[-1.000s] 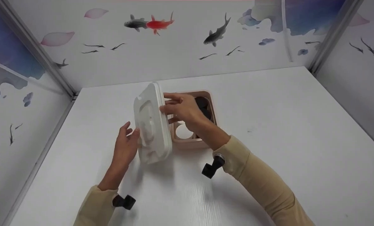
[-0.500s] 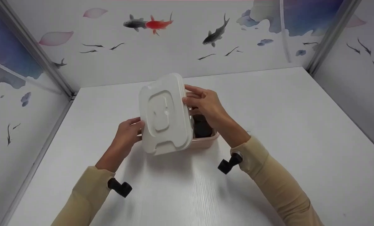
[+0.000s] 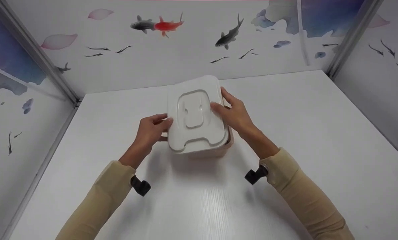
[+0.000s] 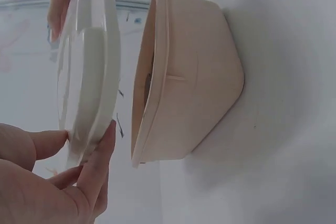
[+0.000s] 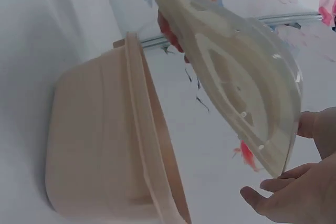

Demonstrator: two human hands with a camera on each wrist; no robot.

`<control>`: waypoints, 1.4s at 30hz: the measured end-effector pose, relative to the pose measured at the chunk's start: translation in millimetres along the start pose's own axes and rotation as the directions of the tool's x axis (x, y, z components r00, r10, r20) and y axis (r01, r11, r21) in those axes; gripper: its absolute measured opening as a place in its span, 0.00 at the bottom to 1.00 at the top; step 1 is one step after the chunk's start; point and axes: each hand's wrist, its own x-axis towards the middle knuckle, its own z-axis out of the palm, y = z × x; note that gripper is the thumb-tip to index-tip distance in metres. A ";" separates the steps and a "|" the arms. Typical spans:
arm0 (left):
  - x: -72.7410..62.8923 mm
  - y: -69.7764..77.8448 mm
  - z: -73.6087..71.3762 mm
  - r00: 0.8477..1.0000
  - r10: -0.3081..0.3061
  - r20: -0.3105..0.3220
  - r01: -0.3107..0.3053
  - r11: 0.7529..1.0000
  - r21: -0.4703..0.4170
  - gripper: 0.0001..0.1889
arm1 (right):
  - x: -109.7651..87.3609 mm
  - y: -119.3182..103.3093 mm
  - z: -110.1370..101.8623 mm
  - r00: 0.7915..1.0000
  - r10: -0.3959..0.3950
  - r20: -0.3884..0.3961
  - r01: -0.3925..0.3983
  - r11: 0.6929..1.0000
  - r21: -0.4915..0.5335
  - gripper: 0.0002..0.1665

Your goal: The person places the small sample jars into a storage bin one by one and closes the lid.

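A white plastic lid point(image 3: 193, 133) with a raised panel is held tilted above a pale pink box point(image 3: 214, 153), covering most of its opening in the head view. My left hand point(image 3: 148, 131) pinches the lid's left edge, thumb on top and fingers beneath. At the right edge my right hand point(image 3: 238, 115) holds it, the thumb over the top. The left wrist view has a gap between the lid point(image 4: 94, 66) and the box point(image 4: 194, 77). In the right wrist view the lid's underside point(image 5: 236, 77) faces the box point(image 5: 100, 140). The box's contents are mostly hidden; a dark bit shows inside.
The box stands on a white table point(image 3: 285, 200). White panels printed with fish and petals form a back wall point(image 3: 192, 60) and side walls, joined by grey metal posts point(image 3: 355, 40). Each sleeve cuff carries a small black camera mount point(image 3: 140, 186).
Both hands have moved the lid to the right and over the box, turning it from nearly upright to flatter. The white and dark things in the box have gone out of sight beneath it.
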 end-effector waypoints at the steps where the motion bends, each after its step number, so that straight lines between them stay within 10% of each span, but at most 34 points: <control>1: 1.8 0.6 3.6 1.000 0.007 -0.004 -0.007 1.000 0.010 0.27 | 0.1 2.5 -1.2 1.000 0.002 -0.002 -0.002 1.000 -0.003 0.45; 22: 24.8 -1.4 43.5 0.978 0.127 -0.165 -0.074 0.952 0.296 0.28 | 17.8 42.7 0.9 0.979 0.190 -0.078 -0.194 0.979 -0.056 0.44; 42: 32.7 -24.6 50.9 0.985 -0.012 -0.172 0.031 0.993 0.111 0.28 | 28.3 59.6 4.9 0.968 0.246 -0.048 -0.251 0.956 -0.154 0.44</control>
